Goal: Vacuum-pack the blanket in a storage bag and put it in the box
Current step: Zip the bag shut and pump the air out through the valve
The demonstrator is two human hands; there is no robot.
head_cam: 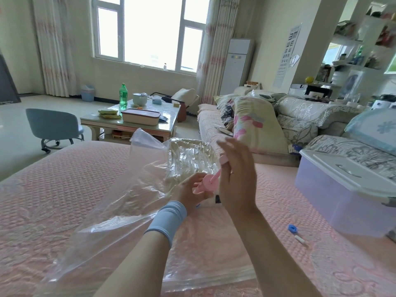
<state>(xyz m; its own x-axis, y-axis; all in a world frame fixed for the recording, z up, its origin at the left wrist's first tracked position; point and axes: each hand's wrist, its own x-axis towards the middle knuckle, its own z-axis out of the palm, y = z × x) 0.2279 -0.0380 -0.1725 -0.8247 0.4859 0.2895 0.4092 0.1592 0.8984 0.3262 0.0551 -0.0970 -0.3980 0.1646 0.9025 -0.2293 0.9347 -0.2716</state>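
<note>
A bed with a pink quilted cover fills the lower half of the view and carries everything the task needs. Across its middle lies the clear storage bag, wrinkled and glossy. Its near edge runs flat along the bottom of the view, and its left side billows up loose. The pale blanket sits inside the far end of the bag, where the plastic clings to it in tight ridges. At the bed's right edge stands the box, translucent with a white lid lying on top of it.

Both hands meet over the bag's centre. The left hand, with a light blue wristband, has its grip curled round the round base of a pink pump. The right hand stands upright with its back to the camera and its fingers nearly straight. The pump's rod rises along its palm side. The thumb is hidden, so I cannot tell whether this grip is grasping the rod or only resting against it.

Open cover lies to the left of the bag and between the bag and the box. There a small blue cap and a white stub lie just beside each other.
</note>
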